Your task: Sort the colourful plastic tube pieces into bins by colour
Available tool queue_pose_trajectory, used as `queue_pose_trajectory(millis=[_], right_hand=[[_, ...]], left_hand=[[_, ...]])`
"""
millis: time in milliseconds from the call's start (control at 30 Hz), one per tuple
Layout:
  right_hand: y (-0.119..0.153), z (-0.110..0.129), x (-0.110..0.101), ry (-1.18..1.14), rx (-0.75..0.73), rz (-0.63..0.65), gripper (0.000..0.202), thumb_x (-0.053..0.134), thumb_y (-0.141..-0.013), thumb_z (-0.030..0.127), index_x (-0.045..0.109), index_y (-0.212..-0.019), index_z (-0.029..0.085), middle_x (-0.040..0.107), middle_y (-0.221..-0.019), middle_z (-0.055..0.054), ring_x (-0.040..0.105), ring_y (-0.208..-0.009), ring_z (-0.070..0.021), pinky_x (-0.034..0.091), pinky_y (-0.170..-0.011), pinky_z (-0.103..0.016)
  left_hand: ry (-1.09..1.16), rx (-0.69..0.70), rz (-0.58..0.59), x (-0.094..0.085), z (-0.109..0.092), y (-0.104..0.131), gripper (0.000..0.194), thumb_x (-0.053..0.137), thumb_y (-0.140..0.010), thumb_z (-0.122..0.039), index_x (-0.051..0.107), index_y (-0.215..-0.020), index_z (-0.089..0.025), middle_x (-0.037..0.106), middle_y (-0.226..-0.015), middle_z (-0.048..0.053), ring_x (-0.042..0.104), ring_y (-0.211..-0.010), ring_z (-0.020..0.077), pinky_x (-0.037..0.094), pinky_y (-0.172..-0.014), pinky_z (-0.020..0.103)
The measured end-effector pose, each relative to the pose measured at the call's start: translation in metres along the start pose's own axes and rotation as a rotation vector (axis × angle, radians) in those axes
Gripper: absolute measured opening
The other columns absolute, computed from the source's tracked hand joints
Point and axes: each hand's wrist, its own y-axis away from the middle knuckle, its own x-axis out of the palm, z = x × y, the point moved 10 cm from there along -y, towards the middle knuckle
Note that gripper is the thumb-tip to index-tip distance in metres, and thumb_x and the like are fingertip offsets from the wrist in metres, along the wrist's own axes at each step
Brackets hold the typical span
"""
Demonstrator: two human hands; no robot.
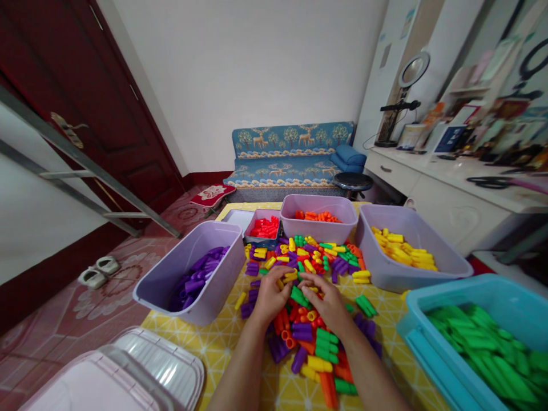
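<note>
A pile of small tube-shaped plastic pieces (303, 331) in purple, green, yellow, orange and red spreads over the table. Both my hands are in the middle of it. My left hand (273, 294) has its fingers curled round a yellow plastic piece (290, 277); its grip is partly hidden. Close by on the right, my right hand (327, 299) reaches in with fingers bent but apart, over the pieces. Between the two hands lies a green piece (298, 295). Joined green pieces (326, 345) rest nearer to me, between my forearms.
Around the pile stand a bin with purple pieces (145, 290), a small red-filled box (257, 214), a bin with orange pieces (319, 233), a bin with yellow pieces (454, 273) and a turquoise bin (422, 348) of green ones. Lids (162, 365) lie front left on the yellow tablecloth (214, 342).
</note>
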Motion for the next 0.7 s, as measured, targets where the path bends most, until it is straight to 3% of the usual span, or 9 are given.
queue_pose_trajectory(millis=[133, 300, 400, 533, 633, 700], right_hand=[[-0.001, 0.015, -0.001, 0.083, -0.127, -0.012, 0.019, 0.057, -0.082, 0.025, 0.067, -0.097, 0.021, 0.066, -0.104, -0.006, 0.061, -0.102, -0.0213, 0.046, -0.093, -0.036], [-0.001, 0.009, -0.008, 0.129, -0.115, -0.107, 0.035, 0.059, -0.082, 0.031, 0.060, -0.117, 0.023, 0.063, -0.117, -0.007, 0.059, -0.108, -0.0229, 0.047, -0.093, -0.037], [-0.001, 0.007, -0.007, 0.160, -0.111, -0.101, 0.035, 0.061, -0.082, 0.034, 0.061, -0.115, 0.023, 0.065, -0.114, -0.007, 0.060, -0.105, -0.0233, 0.047, -0.092, -0.038], [-0.001, 0.013, -0.011, 0.215, -0.142, -0.123, 0.019, 0.063, -0.079, 0.031, 0.065, -0.094, 0.021, 0.067, -0.095, -0.006, 0.062, -0.092, -0.0226, 0.049, -0.084, -0.036], [0.000, 0.021, -0.027, 0.236, -0.164, -0.243, 0.017, 0.066, -0.076, 0.033, 0.064, -0.087, 0.020, 0.067, -0.091, -0.006, 0.062, -0.087, -0.0225, 0.049, -0.081, -0.036], [0.001, 0.019, -0.044, 0.155, -0.103, -0.342, 0.022, 0.065, -0.077, 0.036, 0.063, -0.091, 0.019, 0.067, -0.088, -0.006, 0.062, -0.080, -0.0213, 0.050, -0.075, -0.035]], left_hand=[[0.021, -0.052, -0.070, -0.004, 0.011, 0.000, 0.022, 0.057, -0.076, -0.011, 0.070, -0.092, -0.018, 0.070, -0.094, 0.007, 0.064, -0.093, 0.0201, 0.050, -0.087, 0.035], [0.358, -0.162, -0.034, 0.004, 0.016, 0.003, 0.019, 0.061, -0.079, -0.022, 0.068, -0.096, -0.016, 0.071, -0.090, 0.006, 0.066, -0.083, 0.0181, 0.052, -0.077, 0.029], [0.465, -0.176, 0.008, 0.011, 0.012, 0.004, 0.022, 0.067, -0.076, -0.026, 0.068, -0.095, -0.015, 0.071, -0.091, 0.006, 0.066, -0.083, 0.0178, 0.053, -0.077, 0.028], [0.444, -0.201, 0.007, 0.013, 0.016, 0.004, 0.029, 0.071, -0.073, -0.032, 0.067, -0.095, -0.015, 0.071, -0.089, 0.006, 0.066, -0.080, 0.0176, 0.053, -0.073, 0.028], [0.359, -0.207, -0.017, 0.009, 0.020, 0.005, 0.027, 0.066, -0.078, -0.036, 0.068, -0.095, -0.015, 0.071, -0.091, 0.006, 0.066, -0.080, 0.0174, 0.054, -0.073, 0.027], [0.305, -0.196, -0.018, 0.007, 0.020, 0.005, 0.026, 0.063, -0.081, -0.036, 0.069, -0.095, -0.015, 0.071, -0.092, 0.007, 0.066, -0.082, 0.0179, 0.053, -0.074, 0.028]])
